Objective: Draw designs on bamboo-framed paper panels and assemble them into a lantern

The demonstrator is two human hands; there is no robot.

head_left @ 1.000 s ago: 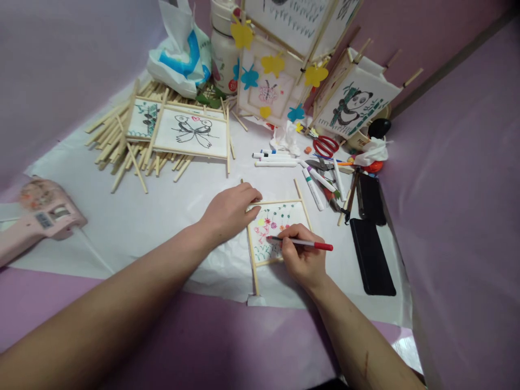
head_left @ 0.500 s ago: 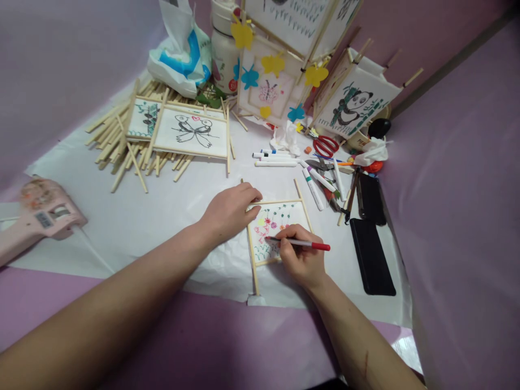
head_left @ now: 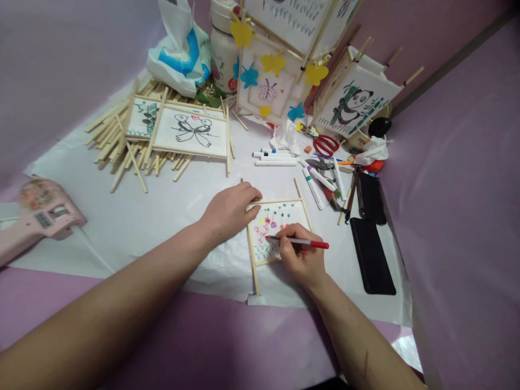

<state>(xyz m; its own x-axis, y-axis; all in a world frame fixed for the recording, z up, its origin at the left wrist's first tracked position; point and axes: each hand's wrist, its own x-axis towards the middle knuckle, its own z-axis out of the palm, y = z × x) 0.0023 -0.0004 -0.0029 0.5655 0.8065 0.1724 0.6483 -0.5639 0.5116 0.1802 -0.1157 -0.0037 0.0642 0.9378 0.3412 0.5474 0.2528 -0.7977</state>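
Observation:
A small drawing in a wooden-stick frame (head_left: 265,253) lies flat on the white sheet in front of me. Colourful dots, a pink-red figure and green wavy lines show on its paper. My left hand (head_left: 232,211) grips the frame's upper left corner, thumb on the paper side and fingers at the top stick. In my right hand (head_left: 304,260) is a red marker (head_left: 306,242), pinched between thumb and fingers. Its tip touches the paper at the pink-red figure, and the red end points right. The hand covers the drawing's lower right part.
A pink glue gun (head_left: 52,211) lies at left. Behind are a stick pile (head_left: 109,135), a framed bird drawing (head_left: 193,132), a tissue pack (head_left: 181,59) and a panda lantern (head_left: 353,105). Markers (head_left: 276,162), red-handled scissors (head_left: 326,145) and a black phone (head_left: 371,257) lie right.
The red marker's rear end has shifted very slightly left. My left hand and the framed drawing stay put.

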